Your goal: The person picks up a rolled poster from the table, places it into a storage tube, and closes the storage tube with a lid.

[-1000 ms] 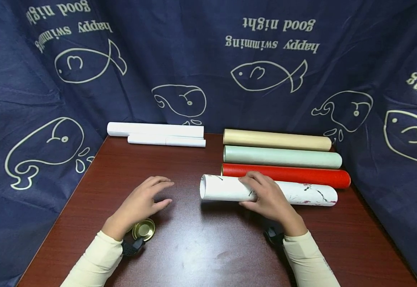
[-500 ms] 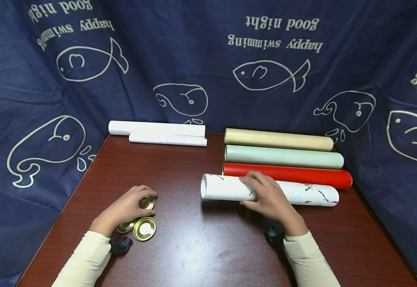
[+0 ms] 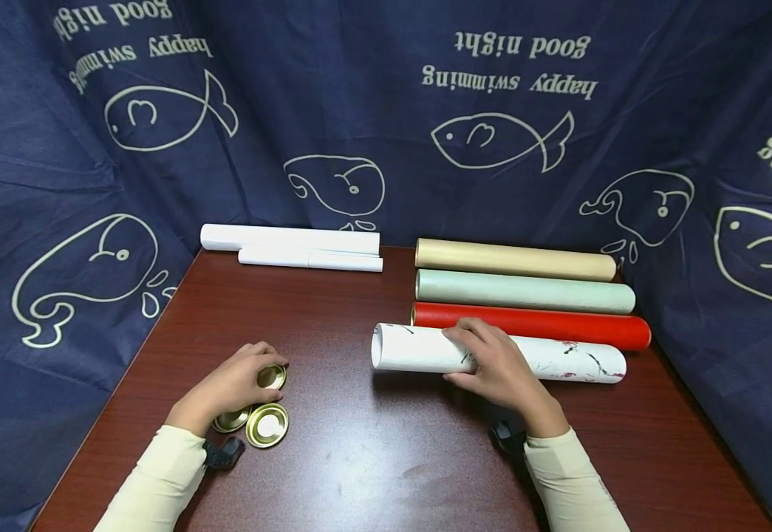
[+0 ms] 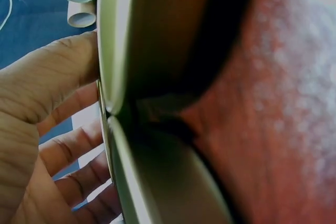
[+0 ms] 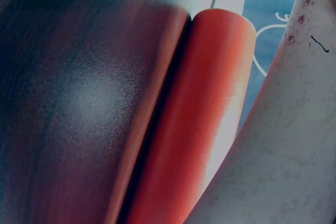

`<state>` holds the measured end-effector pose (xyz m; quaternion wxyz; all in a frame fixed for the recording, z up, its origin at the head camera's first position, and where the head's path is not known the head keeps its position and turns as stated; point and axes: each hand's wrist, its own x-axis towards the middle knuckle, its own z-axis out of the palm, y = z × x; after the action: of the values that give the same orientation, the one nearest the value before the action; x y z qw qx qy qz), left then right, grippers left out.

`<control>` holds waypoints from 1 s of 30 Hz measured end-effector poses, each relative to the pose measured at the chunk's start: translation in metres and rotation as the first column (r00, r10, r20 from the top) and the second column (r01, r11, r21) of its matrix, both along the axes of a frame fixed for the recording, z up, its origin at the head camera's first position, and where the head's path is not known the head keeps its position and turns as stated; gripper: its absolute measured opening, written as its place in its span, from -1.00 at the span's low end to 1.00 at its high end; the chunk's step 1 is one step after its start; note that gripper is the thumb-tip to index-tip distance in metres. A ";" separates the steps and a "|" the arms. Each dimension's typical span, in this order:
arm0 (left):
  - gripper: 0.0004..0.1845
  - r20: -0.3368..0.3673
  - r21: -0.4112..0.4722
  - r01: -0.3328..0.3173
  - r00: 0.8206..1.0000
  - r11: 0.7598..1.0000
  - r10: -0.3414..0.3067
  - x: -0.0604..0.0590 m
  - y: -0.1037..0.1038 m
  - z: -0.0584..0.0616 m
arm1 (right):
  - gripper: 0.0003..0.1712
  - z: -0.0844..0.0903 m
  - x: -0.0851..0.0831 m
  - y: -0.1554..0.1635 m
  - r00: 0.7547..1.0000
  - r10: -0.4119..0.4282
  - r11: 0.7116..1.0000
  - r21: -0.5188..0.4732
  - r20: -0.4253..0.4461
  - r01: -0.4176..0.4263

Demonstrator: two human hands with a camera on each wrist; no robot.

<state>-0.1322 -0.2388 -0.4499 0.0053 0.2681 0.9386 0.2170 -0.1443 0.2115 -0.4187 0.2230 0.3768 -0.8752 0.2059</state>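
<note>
In the head view my left hand [image 3: 236,380] is on the left of the table, its thumb and fingers curled round a shallow round gold metal lid [image 3: 271,377]. Two more gold lids lie close by, one under the palm [image 3: 231,421] and partly hidden, the other lid [image 3: 267,425] in front. Lid rims [image 4: 123,40] fill the left wrist view beside the thumb [image 4: 58,72]. My right hand [image 3: 495,366] grips a white tube [image 3: 419,349] with dark and pinkish painted marks from above; its open left end is visible. Behind it lies a red tube [image 3: 585,326], also in the right wrist view.
Beyond the red tube lie a pale green tube [image 3: 525,290] and a beige tube [image 3: 515,258]. Two white rolls [image 3: 286,238] rest at the back left of the brown table [image 3: 332,310]. A blue printed curtain [image 3: 359,89] hangs behind and at both sides.
My left hand has come back and down to the left, over the lids, and its fingers have closed in round one. My right hand and the white tube have stayed in place.
</note>
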 end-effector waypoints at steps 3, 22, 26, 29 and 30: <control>-0.47 0.002 0.000 -0.016 1.000 1.000 0.016 -0.001 0.003 0.002 | -0.20 -0.001 0.000 0.000 1.000 0.001 1.000 0.001 -0.006 -0.001; -0.41 0.012 0.572 0.042 0.998 0.819 -0.059 0.002 0.086 0.030 | -0.19 -0.002 -0.002 0.000 1.000 0.016 1.000 0.002 -0.011 -0.016; -0.42 0.040 0.671 0.038 0.995 0.741 -0.087 0.001 0.110 0.032 | -0.20 -0.004 0.000 0.001 1.000 0.018 1.000 0.001 -0.006 -0.018; -0.42 0.064 0.721 0.029 0.992 0.692 -0.108 0.000 0.123 0.030 | -0.21 -0.005 0.001 0.001 1.000 0.020 1.000 0.002 -0.001 -0.019; -0.42 0.070 0.737 0.027 0.991 0.676 -0.116 -0.001 0.126 0.030 | -0.21 -0.005 0.001 0.000 1.000 0.019 1.000 0.002 0.001 -0.019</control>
<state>-0.1327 -0.1128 -0.4204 -0.0420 0.2717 0.7599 0.5890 -0.1429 0.2120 -0.4232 0.2205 0.3851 -0.8718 0.2074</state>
